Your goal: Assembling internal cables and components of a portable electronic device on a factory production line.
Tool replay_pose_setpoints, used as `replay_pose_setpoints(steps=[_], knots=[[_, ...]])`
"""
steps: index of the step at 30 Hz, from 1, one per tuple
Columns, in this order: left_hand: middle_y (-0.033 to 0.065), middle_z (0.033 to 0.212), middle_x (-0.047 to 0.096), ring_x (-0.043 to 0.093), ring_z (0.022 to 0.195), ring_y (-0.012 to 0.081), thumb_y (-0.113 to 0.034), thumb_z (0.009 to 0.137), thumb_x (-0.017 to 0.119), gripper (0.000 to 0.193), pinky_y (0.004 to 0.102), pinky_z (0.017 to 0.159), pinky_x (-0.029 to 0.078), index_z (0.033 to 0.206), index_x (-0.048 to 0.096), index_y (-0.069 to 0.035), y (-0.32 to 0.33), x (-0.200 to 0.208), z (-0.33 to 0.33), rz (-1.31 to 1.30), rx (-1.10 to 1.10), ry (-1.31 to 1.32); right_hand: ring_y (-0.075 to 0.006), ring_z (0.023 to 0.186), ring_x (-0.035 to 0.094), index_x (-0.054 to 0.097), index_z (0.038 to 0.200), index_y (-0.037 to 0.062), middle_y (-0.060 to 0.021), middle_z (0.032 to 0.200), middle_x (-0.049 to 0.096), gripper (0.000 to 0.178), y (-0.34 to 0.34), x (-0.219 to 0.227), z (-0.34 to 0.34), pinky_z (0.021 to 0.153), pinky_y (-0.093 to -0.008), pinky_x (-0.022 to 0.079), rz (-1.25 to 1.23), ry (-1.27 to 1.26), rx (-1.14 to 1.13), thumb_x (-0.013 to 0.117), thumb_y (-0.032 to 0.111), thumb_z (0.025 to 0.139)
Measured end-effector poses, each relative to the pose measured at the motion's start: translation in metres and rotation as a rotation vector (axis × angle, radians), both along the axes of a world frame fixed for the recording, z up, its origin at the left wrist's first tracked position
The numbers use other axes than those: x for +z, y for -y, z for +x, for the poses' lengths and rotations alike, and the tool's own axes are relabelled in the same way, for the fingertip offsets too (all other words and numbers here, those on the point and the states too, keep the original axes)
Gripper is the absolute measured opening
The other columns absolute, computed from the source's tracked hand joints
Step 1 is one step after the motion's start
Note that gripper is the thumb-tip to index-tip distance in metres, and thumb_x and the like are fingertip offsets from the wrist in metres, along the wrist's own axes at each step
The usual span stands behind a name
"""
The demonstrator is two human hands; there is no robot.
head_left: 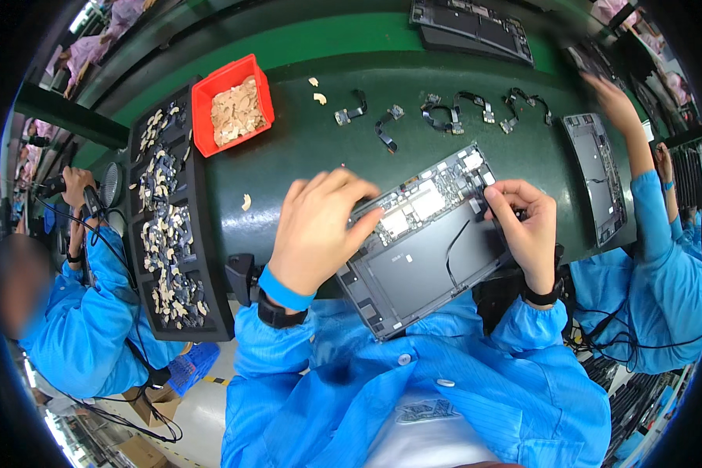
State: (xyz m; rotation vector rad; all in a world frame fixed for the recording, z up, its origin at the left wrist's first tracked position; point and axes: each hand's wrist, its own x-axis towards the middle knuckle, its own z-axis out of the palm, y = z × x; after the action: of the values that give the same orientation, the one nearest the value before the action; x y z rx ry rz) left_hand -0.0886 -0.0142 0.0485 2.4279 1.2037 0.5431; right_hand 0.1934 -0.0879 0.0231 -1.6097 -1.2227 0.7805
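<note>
An opened tablet-like device (409,277) lies tilted in front of me, its near edge jutting past the table edge. A circuit board (425,204) with silver shields runs along its far side, and a thin black cable (451,256) curves over the dark flat area. My left hand (320,222) hovers over the board's left end, thumb and fingers apart, with nothing visible between them. At the board's right end, my right hand (529,222) is closed in a pinch; what its fingertips hold is too small to make out.
A red bin (202,117) of beige pieces stands beside a black compartment tray (220,300) full of small parts. Several flex cables (442,117) lie beyond the device. Another opened device (597,175) rests right, near a co-worker's arm (636,132); another co-worker (105,288) is left.
</note>
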Motion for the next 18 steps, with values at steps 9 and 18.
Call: replay_pose_setpoints(steps=[9,18], knots=[[-0.0017,0.111,0.065,0.06,0.106,0.0184,-0.012,0.08,0.072,0.028,0.0368,0.087,0.043,0.107,0.074,-0.019,-0.017,-0.033,0.072,0.371,-0.355,0.024,-0.0057,0.065,0.065,0.073,0.099,-0.0043,-0.0075,0.068,0.073,0.017,-0.01,-0.006,-0.01,0.059,-0.0207,0.045,0.021,0.112,-0.05,0.073,0.012,0.094],[-0.007,0.105,0.069,0.061,0.1,0.0135,-0.012,0.075,0.073,0.026,0.0342,0.085,0.043,0.099,0.076,-0.019,-0.029,-0.038,0.071,0.391,-0.399,0.027,-0.0182,0.062,0.054,0.078,0.087,0.0054,-0.0048,0.065,0.073,0.01,-0.019,-0.009,-0.014,0.067,-0.0342,0.042,0.124,0.391,-0.05,0.078,0.015,0.086]])
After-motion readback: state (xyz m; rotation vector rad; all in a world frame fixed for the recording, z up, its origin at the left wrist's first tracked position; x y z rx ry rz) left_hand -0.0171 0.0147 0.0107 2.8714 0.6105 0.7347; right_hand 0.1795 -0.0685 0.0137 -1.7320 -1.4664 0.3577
